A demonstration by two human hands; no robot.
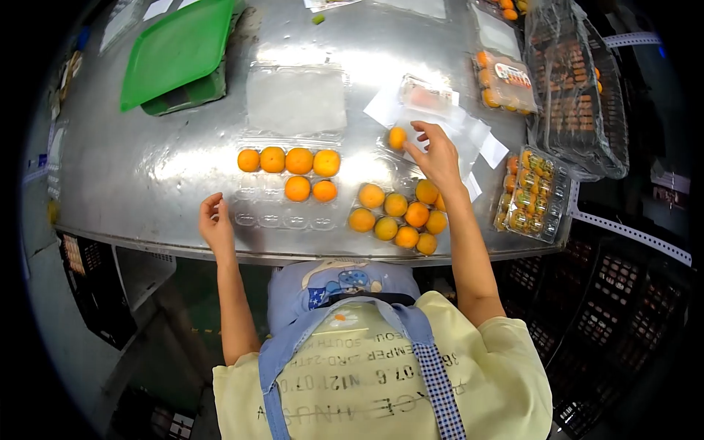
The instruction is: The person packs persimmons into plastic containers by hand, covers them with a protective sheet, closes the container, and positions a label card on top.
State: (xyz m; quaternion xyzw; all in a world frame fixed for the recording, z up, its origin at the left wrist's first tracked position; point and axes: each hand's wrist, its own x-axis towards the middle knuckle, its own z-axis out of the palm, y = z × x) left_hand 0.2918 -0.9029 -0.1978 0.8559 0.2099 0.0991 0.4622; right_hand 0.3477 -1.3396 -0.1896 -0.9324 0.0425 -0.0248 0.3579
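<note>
An open clear plastic clamshell tray lies before me, its lid folded back. Four oranges fill its far row, and two more oranges sit on the right of the middle row; the near row's cups hold none. Beside the tray's left edge, my left hand hovers with loosely bent fingers and nothing visible in them. My right hand is open over some white sheets, thumb and forefinger spread just right of a single orange. A group of loose oranges rests nearer me, left of my right forearm.
A green lid covers a bin at the back left of the metal table. White paper sheets lie under my right hand. Filled fruit packs and stacked clamshells stand right, beside a plastic-lined black crate.
</note>
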